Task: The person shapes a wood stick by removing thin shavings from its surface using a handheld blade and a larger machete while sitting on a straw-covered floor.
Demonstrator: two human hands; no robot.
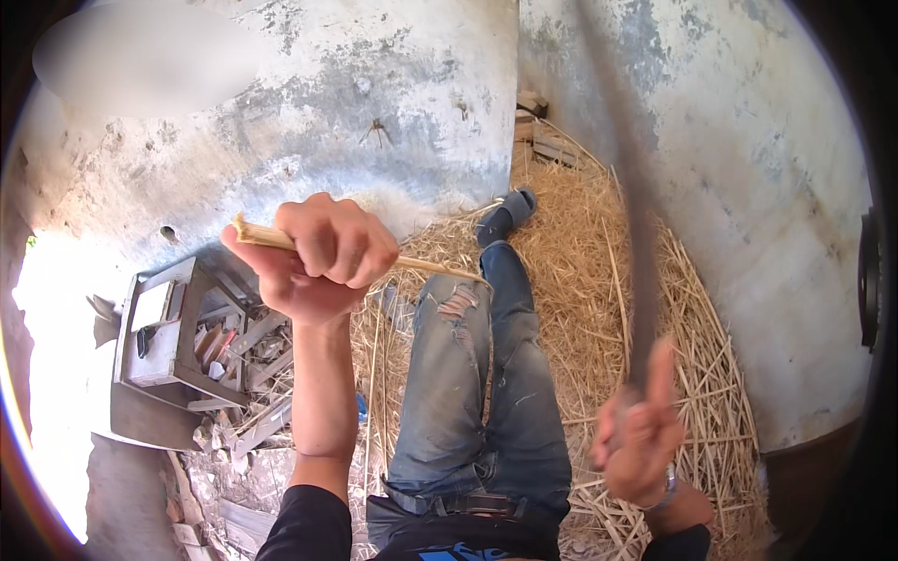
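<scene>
My left hand (323,245) is raised in front of me, its fingers wrapped round a thin pale bamboo strip (265,235). The strip's frayed end pokes out at the left of the fist, and its other end runs rightward over my thigh. Lower at the right, my right hand (641,447) grips the handle of a long dark machete-like blade (642,271). Motion blurs the blade, which points up and away past the straw-like pile. Blade and strip are well apart. The handle is mostly hidden in my fingers.
My legs in worn jeans (440,374) stretch forward over curly shavings (561,243). Many split strips (711,383) lie along the right wall. A small wooden cabinet (178,332) stands at left beside scrap wood (262,430). Stained walls (421,103) rise ahead and right.
</scene>
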